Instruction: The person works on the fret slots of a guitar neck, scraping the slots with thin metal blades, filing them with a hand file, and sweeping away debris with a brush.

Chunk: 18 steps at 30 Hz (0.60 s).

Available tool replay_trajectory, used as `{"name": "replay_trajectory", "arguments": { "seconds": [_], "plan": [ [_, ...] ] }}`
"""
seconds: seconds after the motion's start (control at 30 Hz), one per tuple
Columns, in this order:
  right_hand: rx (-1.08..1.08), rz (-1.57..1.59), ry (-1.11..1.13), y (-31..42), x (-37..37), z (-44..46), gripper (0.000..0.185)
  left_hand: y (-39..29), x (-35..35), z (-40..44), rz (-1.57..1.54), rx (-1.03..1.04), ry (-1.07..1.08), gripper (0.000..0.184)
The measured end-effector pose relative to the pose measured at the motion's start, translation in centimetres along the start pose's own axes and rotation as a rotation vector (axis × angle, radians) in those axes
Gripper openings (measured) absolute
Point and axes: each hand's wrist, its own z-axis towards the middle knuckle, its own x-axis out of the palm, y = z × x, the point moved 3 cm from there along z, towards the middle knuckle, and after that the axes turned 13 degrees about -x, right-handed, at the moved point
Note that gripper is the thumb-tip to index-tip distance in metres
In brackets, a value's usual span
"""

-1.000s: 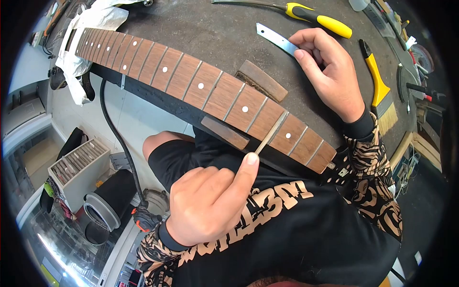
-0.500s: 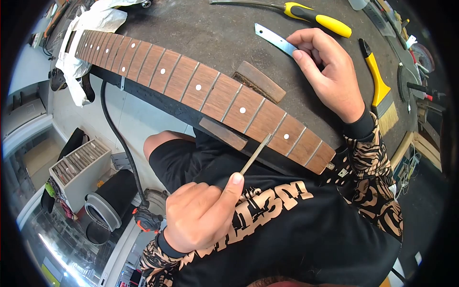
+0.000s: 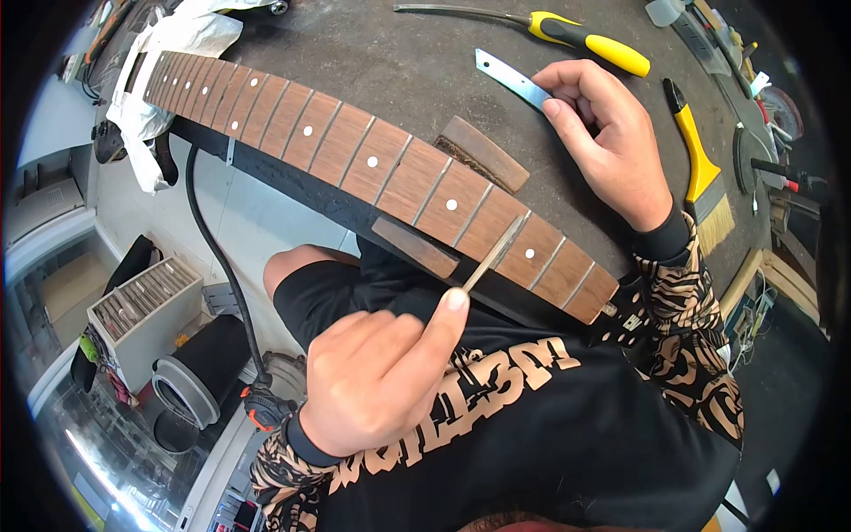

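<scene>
A guitar neck (image 3: 355, 161) with a brown fretboard, metal frets and white dot inlays runs diagonally across the bench edge. My left hand (image 3: 381, 377) is closed around a slim metal file (image 3: 496, 254), one finger stretched along it. The file lies across the near edge of the fretboard, its tip beside a fret near the neck's wide end. Above the bench, my right hand (image 3: 616, 142) pinches a thin, shiny metal strip (image 3: 507, 76) with a slanted end and a small hole. The strip is apart from the neck.
Wooden blocks (image 3: 483, 151) (image 3: 415, 248) flank the neck. On the dark bench (image 3: 355, 53) lie a yellow-and-black handled tool (image 3: 589, 43) and a yellow brush (image 3: 700, 164). White cloth (image 3: 199, 35) wraps the neck's far end. A black hose (image 3: 222, 253) hangs at left.
My left hand has pushed the file forward, away from my body, so its tip reaches farther across the fretboard along the fret. My right hand keeps holding the strip nearly still.
</scene>
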Motion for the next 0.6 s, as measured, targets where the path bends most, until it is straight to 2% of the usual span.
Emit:
{"name": "replay_trajectory", "arguments": {
  "seconds": [0.2,0.3,0.47,0.6],
  "plan": [
    [0.023,-0.003,0.008,0.4,0.0,0.0,0.021,0.1,-0.3,-0.8,-0.009,-0.017,0.027,0.053],
    [0.013,-0.002,0.010,0.3,-0.1,0.0,0.021,0.2,0.5,0.1,-0.009,0.022,-0.031,0.051],
    [0.026,-0.005,0.006,0.5,-0.1,0.0,0.021,0.1,-0.4,-2.2,0.009,-0.066,0.047,0.051],
    [-0.012,-0.028,0.014,0.4,-0.1,0.1,0.023,0.3,0.6,0.2,-0.020,0.015,-0.071,0.051]
  ]
}}
